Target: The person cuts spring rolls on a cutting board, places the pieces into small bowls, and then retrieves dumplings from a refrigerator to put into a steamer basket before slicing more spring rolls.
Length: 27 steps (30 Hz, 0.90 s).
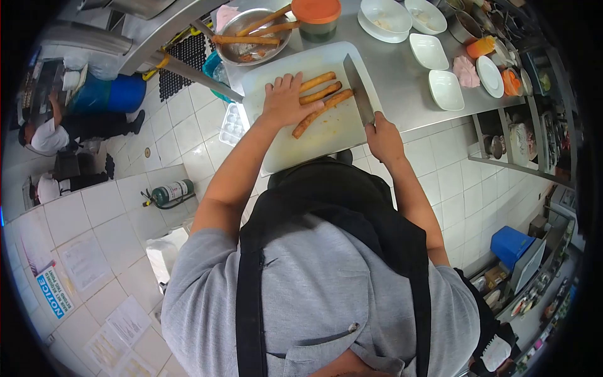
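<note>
Three brown fried rolls (321,93) lie side by side on a white cutting board (270,160). My left hand (284,102) rests over their left ends, fingers spread, with the thumb on the lowest roll. In my right hand (383,138) is the handle of a large knife (360,91). Its blade points away from me over the board's right side, beside the rolls' right ends. Small brown crumbs lie on the board below the rolls.
Behind the board stand a metal bowl (254,38) with more rolls and an orange-lidded container (316,20). White dishes (446,90), a pink cloth (465,71) and a plate (489,76) lie to the right. A metal post (207,81) rises at left; two people are farther left.
</note>
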### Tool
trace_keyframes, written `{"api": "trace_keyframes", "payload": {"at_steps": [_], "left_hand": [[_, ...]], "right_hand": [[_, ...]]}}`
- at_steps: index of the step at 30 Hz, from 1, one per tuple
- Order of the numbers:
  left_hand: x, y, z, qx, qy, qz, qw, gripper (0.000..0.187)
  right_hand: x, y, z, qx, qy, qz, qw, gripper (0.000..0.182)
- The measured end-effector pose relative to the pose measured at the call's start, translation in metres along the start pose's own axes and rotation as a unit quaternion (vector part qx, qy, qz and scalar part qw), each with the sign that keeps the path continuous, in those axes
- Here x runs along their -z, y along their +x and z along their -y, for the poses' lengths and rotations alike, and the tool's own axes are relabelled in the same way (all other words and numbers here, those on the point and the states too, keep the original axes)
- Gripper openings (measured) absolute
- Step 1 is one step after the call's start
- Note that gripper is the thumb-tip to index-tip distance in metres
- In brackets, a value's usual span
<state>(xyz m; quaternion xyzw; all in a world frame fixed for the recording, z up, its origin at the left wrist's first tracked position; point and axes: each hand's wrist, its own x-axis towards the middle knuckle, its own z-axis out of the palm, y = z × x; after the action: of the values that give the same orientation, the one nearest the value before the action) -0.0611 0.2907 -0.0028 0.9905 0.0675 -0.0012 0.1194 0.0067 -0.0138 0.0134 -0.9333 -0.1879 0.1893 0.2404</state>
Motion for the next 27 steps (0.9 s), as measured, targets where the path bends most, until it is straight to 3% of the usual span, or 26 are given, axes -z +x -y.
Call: {"api": "trace_keyframes", "payload": {"at_steps": [1, 2, 4, 8, 10, 13, 14, 15, 18, 20, 27], "left_hand": [[-0.005, 0.003, 0.007, 0.015, -0.012, -0.018, 1.000, 0.075], [-0.008, 0.007, 0.016, 0.023, -0.018, -0.020, 0.999, 0.075], [-0.016, 0.022, 0.041, -0.017, -0.028, 0.032, 0.999, 0.046], [-0.032, 0.042, 0.068, 0.007, -0.094, 0.000, 0.996, 0.035], [-0.028, 0.043, 0.069, -0.050, -0.120, 0.049, 0.990, 0.034], [-0.021, 0.033, 0.047, -0.022, -0.096, 0.111, 0.989, 0.034], [-0.017, 0.028, 0.037, 0.012, -0.118, 0.111, 0.987, 0.048], [-0.011, 0.019, 0.024, 0.008, -0.117, 0.114, 0.987, 0.048], [0.002, -0.010, -0.008, -0.008, -0.065, 0.084, 0.994, 0.095], [-0.010, -0.020, -0.012, 0.007, -0.072, 0.075, 0.995, 0.091], [-0.011, -0.038, -0.014, 0.019, -0.089, 0.063, 0.994, 0.087]], "right_hand": [[0.001, 0.001, 0.002, 0.003, 0.012, -0.004, 1.000, 0.029], [0.001, 0.002, 0.004, 0.006, 0.024, -0.008, 1.000, 0.029], [0.004, 0.004, 0.004, 0.011, 0.028, -0.003, 1.000, 0.029], [0.006, 0.002, 0.000, 0.010, 0.040, -0.003, 0.999, 0.030], [0.004, 0.002, -0.004, 0.007, 0.049, 0.003, 0.999, 0.031], [0.001, 0.002, -0.006, 0.006, 0.058, -0.003, 0.998, 0.032], [-0.001, 0.000, -0.006, 0.011, 0.055, -0.010, 0.998, 0.032], [-0.002, 0.000, -0.004, 0.006, 0.058, -0.012, 0.998, 0.032], [-0.001, -0.002, 0.005, 0.002, 0.021, -0.001, 1.000, 0.027], [0.001, -0.004, 0.010, 0.022, -0.031, 0.005, 0.999, 0.025], [0.041, -0.032, 0.030, 0.032, -0.016, 0.026, 0.999, 0.025]]}}
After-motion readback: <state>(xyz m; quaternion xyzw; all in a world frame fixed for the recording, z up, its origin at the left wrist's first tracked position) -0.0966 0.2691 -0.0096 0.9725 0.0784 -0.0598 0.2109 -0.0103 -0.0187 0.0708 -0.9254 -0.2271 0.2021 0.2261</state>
